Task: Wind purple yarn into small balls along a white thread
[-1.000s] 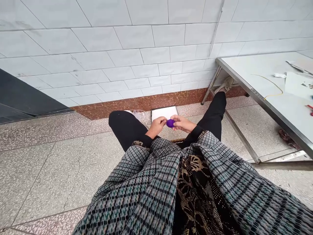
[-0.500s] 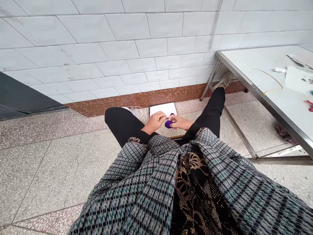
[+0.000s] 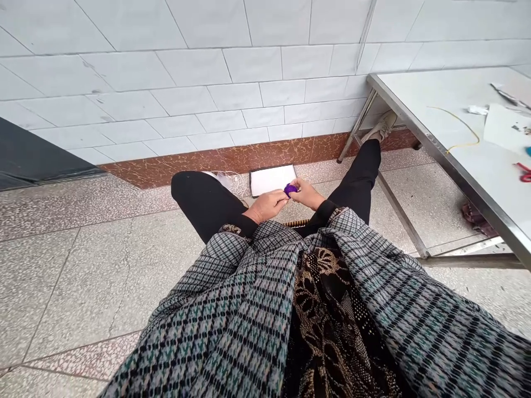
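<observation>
The right hand (image 3: 306,194), at the centre of the frame, pinches a small purple piece (image 3: 291,189) between thumb and fingers. Just left of it, the left hand (image 3: 267,205) is curled with its fingers drawn together at the piece's lower left edge; whether they grip it or a thread too fine to see, I cannot tell. Above the hands in the picture, a white rectangular panel (image 3: 269,179) with a dark edge lies on the speckled floor (image 3: 166,265), and clear plastic (image 3: 226,179) lies left of it beside the left knee (image 3: 193,185). At the right of the frame stands a metal-edged table (image 3: 489,166), bearing a curved yellow strand (image 3: 469,127), a white sheet (image 3: 500,130) and, at the frame's edge, a red item (image 3: 526,177). White wall tiles (image 3: 253,63) fill the top.
</observation>
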Demonstrator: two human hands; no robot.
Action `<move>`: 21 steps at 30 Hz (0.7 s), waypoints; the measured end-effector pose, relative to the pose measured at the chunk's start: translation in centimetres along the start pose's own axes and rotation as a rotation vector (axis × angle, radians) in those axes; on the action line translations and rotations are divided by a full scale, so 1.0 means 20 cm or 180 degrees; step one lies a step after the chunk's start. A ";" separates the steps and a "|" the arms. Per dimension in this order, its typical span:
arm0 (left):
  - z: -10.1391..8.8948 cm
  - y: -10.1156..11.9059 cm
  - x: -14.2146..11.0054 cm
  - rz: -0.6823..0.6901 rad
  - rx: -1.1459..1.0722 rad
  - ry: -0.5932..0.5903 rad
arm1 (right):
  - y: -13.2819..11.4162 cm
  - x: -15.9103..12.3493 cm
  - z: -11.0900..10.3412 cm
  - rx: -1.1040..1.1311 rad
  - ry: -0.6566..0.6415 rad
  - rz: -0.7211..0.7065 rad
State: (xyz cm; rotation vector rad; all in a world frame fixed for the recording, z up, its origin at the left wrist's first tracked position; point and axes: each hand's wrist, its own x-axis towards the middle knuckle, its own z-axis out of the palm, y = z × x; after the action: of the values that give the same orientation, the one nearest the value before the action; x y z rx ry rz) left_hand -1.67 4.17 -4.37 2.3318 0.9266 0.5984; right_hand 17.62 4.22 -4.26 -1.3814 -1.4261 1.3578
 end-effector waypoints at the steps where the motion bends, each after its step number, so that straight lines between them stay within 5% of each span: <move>1: -0.02 0.00 0.01 0.0007 0.0069 0.0051 | 0.00 0.00 0.00 -0.0173 -0.0068 0.0074; 7: -0.13 -0.04 0.05 -0.0017 0.0033 0.0379 | -0.05 -0.06 0.01 0.0197 -0.0899 0.0279; 12: -0.08 -0.09 0.06 -0.0365 -0.0196 0.0558 | -0.09 -0.07 -0.01 0.1040 -0.1289 0.0263; 17: 0.03 -0.07 0.04 -0.0600 -0.0477 -0.0080 | -0.07 -0.03 -0.02 0.1662 -0.0517 -0.0086; 21: 0.02 -0.01 0.03 -0.0127 -0.0362 -0.0568 | -0.03 0.01 -0.03 0.0816 0.0278 -0.0069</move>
State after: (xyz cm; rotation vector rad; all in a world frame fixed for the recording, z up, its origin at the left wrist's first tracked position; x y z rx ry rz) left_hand -1.15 4.46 -4.66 2.2187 0.8329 0.4081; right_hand 17.96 4.65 -3.72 -1.2381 -1.1617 1.3948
